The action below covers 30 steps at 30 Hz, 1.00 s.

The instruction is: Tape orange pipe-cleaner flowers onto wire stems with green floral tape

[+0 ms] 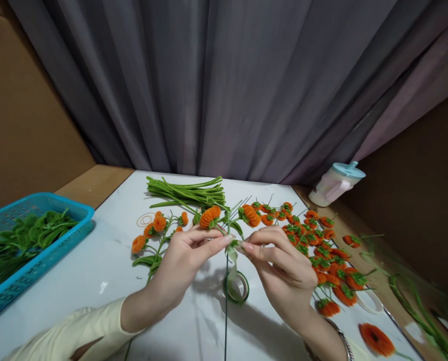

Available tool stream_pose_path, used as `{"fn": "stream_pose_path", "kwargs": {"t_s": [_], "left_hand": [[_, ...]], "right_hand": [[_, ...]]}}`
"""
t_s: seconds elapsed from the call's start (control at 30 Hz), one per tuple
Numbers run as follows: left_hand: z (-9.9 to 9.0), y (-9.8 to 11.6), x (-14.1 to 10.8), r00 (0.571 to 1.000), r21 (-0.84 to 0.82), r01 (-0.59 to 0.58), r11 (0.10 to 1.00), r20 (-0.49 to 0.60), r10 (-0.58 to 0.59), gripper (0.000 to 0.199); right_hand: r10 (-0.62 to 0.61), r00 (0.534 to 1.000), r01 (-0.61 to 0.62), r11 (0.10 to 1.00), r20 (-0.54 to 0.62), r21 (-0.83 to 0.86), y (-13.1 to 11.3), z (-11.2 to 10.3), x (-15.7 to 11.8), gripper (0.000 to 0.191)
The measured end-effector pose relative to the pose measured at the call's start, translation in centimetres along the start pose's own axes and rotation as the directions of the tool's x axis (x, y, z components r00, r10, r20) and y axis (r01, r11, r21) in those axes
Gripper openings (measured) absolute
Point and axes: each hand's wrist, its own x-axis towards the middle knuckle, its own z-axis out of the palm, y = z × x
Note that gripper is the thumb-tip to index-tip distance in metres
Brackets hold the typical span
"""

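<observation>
Orange blooms flank the stem [228, 218], which lies between the fingertips of the left hand [188, 255] and the right hand [284, 263]. The left hand pinches it between thumb and finger; the right hand, just beside, has thumb and forefinger pinched on the strip [232, 253] of green tape by the stem. The stem's long axis runs away from the person, nearly straight up the view: its green top points to the far side, beyond both hands, and its dark wire [226, 321] points back between the wrists. How steeply it tilts, I cannot tell. One bloom [210, 217] sits just above the left hand's fingers, the other [251, 215] just beyond the right hand's.

Below the fingertips, the strip leads down to the roll [237, 288] on the white counter [164, 321], between the hands. A finished-looking spray [156, 245] lies just left of the left hand, partly behind it, and a teal basket [84, 220] of leaves stands well out to that side. Green stalks [186, 191] lie beyond the left hand; many loose blooms [321, 240] spread beyond and to the right of the right hand
</observation>
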Motion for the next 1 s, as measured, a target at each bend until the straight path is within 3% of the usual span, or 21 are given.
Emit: {"fn": "stream_pose_path", "kwargs": {"t_s": [0.13, 0.23, 0.47, 0.57, 0.67, 0.8, 0.87, 1.0], "left_hand": [[0.0, 0.0, 0.1, 0.999, -0.034, 0.024, 0.999, 0.037, -0.023, 0.017], [0.0, -0.1, 0.2, 0.999, -0.032, 0.021, 0.999, 0.044, -0.02, 0.017], [0.2, -0.1, 0.3, 1.0, -0.015, -0.006, 1.0, 0.0, 0.006, 0.015], [0.3, -0.2, 0.1, 0.999, -0.053, -0.037, 0.998, -0.01, 0.037, 0.013], [0.4, -0.3, 0.0, 0.997, -0.085, -0.067, 0.994, -0.029, 0.065, 0.01], [0.4, -0.3, 0.0, 0.995, -0.08, -0.098, 0.992, -0.038, 0.095, 0.009], [0.4, -0.3, 0.1, 0.994, -0.086, -0.11, 0.99, -0.032, 0.108, 0.008], [0.4, -0.3, 0.0, 0.995, -0.118, -0.097, 0.988, -0.016, 0.095, 0.007]], "right_hand": [[-0.076, 0.997, 0.076, 0.996, -0.014, -0.036, 0.1, -0.1, 0.3, 0.031], [-0.065, 0.998, 0.064, 0.998, -0.024, -0.017, 0.2, 0.1, 0.4, 0.03], [0.046, 0.999, -0.043, 0.994, -0.022, 0.096, 0.1, 0.4, 0.5, 0.027], [0.157, 0.987, -0.157, 0.972, 0.016, 0.172, 0.1, 0.5, 0.3, 0.022], [0.355, 0.933, -0.353, 0.874, 0.06, 0.334, 0.1, 0.9, -0.1, 0.014], [0.529, 0.802, -0.597, 0.693, 0.277, 0.405, 0.0, 1.2, -0.2, 0.038], [0.574, 0.749, -0.662, 0.644, 0.33, 0.383, -0.2, 1.1, 0.0, 0.034], [0.619, 0.7, -0.714, 0.616, 0.355, 0.332, -0.6, 0.6, 0.5, 0.028]]}}
